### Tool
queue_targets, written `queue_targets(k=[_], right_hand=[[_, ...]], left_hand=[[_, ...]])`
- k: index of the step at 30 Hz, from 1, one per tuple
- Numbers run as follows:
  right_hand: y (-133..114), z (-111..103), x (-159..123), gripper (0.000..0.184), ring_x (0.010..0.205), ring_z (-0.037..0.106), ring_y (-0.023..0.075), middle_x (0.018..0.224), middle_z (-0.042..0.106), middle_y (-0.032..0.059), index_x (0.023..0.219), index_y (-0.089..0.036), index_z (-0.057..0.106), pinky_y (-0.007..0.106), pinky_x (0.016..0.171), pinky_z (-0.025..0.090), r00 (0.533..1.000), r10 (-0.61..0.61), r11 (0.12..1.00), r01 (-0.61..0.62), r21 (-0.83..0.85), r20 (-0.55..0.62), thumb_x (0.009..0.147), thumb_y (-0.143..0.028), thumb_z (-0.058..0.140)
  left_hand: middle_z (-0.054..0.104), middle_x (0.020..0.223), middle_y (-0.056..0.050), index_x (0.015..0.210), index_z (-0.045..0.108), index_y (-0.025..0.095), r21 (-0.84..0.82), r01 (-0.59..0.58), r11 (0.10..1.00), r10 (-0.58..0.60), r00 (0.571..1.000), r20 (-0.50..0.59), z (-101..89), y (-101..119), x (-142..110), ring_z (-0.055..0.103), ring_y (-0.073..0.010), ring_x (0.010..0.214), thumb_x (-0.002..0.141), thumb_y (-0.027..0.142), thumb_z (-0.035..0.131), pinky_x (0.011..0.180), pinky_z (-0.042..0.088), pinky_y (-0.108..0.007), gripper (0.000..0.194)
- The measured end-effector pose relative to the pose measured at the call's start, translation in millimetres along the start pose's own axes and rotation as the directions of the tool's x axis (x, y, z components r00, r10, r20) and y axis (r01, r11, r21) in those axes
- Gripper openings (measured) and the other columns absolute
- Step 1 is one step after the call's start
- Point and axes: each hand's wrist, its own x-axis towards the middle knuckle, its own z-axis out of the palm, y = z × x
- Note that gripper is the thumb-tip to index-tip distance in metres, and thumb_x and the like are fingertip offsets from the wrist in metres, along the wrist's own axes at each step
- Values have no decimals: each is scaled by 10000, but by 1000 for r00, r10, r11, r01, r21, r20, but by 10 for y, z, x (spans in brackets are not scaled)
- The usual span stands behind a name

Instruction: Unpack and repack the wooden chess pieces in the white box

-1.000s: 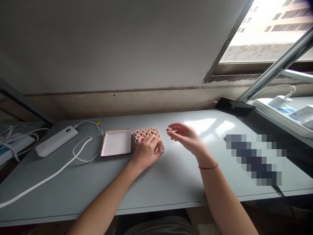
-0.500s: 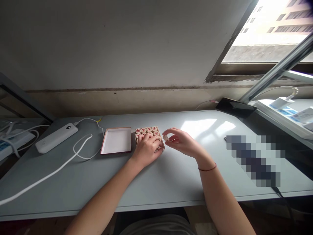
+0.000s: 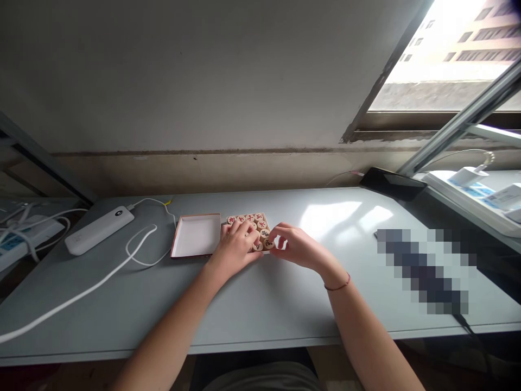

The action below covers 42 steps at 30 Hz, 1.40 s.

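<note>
Over the box (image 3: 266,220); left hand (image 3: 231,247) spread, hiding some pieces (image 3: 249,218); right hand (image 3: 301,245): grip unclear, can't tell

Two bare forearms (image 3: 183,310) stretch from the near side, angling inward. The left hand (image 3: 233,247) lies palm down, fingers bent; just right of it, the right hand (image 3: 300,247) arches, thumb and forefinger curved toward each other.

Grey desk (image 3: 285,320), lower frame
A power bank (image 3: 97,231) and white cable (image 3: 100,281) are lying at left, a lid (image 3: 197,233) and box (image 3: 266,221) of discs (image 3: 267,243) at centre, a pixelated object (image 3: 423,271) at right.
</note>
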Motion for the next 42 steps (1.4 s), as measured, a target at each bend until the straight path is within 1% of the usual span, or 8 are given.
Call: queue_targets(k=[5, 10, 18, 24, 29, 34, 37, 42], right_hand=[[-20, 14, 24, 105, 711, 603, 123, 968, 586, 41, 854, -208, 641, 273, 656, 499, 1000, 11, 1000, -11, -12, -12, 786, -144, 593], [10, 1, 37, 142, 731, 617, 141, 954, 608, 47, 913, -216, 624, 281, 645, 509, 996, -3, 998, 8, 59, -92, 862, -333, 562], [44, 45, 50, 219, 648, 604, 139, 853, 642, 43, 888, -209, 609, 279, 585, 506, 981, -55, 995, 70, 75, -188, 903, -394, 492], [-46, 149, 82, 259, 828, 625, 196, 995, 639, 89, 1039, -221, 591, 323, 661, 535, 894, -86, 983, 148, 108, -440, 900, -428, 521], [-172, 249, 84, 580, 1116, 581, 242, 1361, 487, 124, 1389, -330, 312, 392, 830, 550, 894, -13, 851, 245, 465, -449, 881, -469, 556], [-242, 242, 79, 644, 646, 620, 165, 791, 645, 12, 1456, -301, 232, 357, 649, 548, 934, 146, 677, 145, 721, -325, 896, -467, 506], [-212, 248, 122, 551, 474, 469, 116, 574, 519, -48, 1350, -220, 464, 286, 503, 450, 916, 276, 700, 16, 714, -291, 857, -458, 534], [-113, 286, 211, 430, 575, 503, 133, 654, 587, 11, 1124, -176, 653, 266, 529, 394, 880, 392, 791, -174, 586, -267, 838, -454, 492]], left_hand=[[605, 993, -49, 825, 593, 209, -5, 32, 999, -32, 999, -22, -27, -28, 31, 520, -244, 978, 825, 455, 650, 813, 387, -373, 253], [627, 947, -76, 872, 566, 191, 12, 348, 938, -345, 933, -106, -195, -360, -20, 575, -241, 928, 919, 435, 478, 799, 426, -352, 264], [710, 852, -47, 736, 586, 214, -4, 577, 817, -551, 781, 295, -393, -570, -134, 639, -211, 753, 877, 313, 425, 619, 402, -275, 236], [668, 752, -29, 806, 570, 216, -245, 511, 824, -560, 799, -219, -758, -451, -227, 610, -189, 693, 892, 331, 395, 630, 410, -271, 226], [669, 786, -25, 880, 529, 201, -926, 187, 327, -615, 787, -58, -843, -436, -252, 641, -172, 699, 855, 470, 466, 623, 484, -257, 277], [690, 845, -49, 1055, 534, 191, -953, 303, -20, -614, 748, 251, -473, -370, -80, 666, -175, 685, 876, 386, 484, 594, 515, -269, 269], [701, 940, -49, 1279, 442, 238, -879, 453, 150, -693, 682, 234, -217, -379, -17, 670, -174, 698, 929, 311, 421, 603, 519, -278, 358], [705, 1067, -80, 1030, 626, 215, -506, 607, 613, -675, 735, 63, -108, -363, -29, 637, -235, 1031, 978, 361, 331, 842, 469, -309, 333]])
